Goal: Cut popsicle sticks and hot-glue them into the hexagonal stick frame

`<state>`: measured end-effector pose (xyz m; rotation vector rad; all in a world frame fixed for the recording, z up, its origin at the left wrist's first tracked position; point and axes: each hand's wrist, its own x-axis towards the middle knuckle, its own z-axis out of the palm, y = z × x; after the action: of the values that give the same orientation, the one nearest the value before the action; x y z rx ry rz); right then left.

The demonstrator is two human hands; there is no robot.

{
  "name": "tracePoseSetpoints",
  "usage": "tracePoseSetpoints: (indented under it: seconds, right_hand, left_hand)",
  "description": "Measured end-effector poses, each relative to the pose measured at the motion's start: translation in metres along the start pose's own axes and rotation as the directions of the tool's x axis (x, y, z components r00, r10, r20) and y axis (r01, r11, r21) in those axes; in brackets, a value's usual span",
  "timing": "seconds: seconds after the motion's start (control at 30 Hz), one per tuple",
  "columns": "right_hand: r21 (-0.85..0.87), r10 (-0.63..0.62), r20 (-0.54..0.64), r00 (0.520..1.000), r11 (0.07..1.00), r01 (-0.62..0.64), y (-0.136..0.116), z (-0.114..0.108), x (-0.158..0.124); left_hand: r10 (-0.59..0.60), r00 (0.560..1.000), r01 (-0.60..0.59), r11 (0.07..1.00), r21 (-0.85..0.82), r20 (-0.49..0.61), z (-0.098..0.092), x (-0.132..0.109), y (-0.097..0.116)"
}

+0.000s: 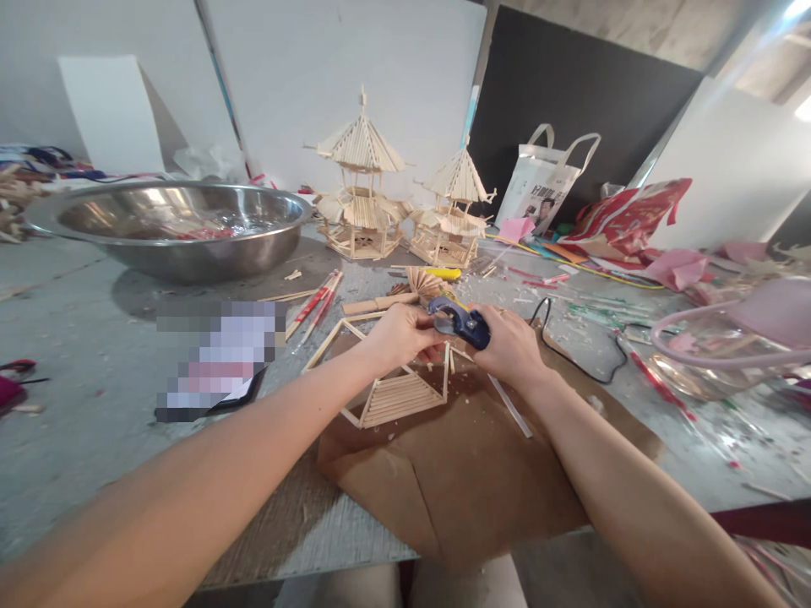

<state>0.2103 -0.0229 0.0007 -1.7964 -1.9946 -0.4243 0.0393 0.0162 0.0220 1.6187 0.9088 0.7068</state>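
My right hand [510,342] is wrapped round a blue hand tool [474,328] with a curved grey front; its exact kind is unclear. Beside it, my left hand [409,333] has its fingers pinched together at the tool's front, and what lies between them is hidden. Below both hands is a frame of thin wooden sticks [405,399], with one panel filled by parallel sticks. It rests on a sheet of brown paper [481,473]. A translucent stick [510,407] lies by my right wrist.
Two stick-built pagodas [362,211] [449,221] stand behind. A steel basin [209,245] and blurred phone [219,363] are left. A black cord [592,371], a pink-handled clear container [697,371], scraps and a white bag [536,186] are right. A yellow-handled item [443,274] lies beyond my hands.
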Motion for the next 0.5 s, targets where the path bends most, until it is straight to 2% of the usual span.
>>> tracePoseSetpoints:
  seconds: [0.5]
  right_hand:
    - [-0.078, 0.066, 0.023, 0.998, 0.995, -0.064, -0.0046, -0.0015, -0.0018]
  left_hand:
    - [-0.008, 1.0, 0.008, 1.0, -0.013, 0.012, -0.0004, -0.0033, 0.007]
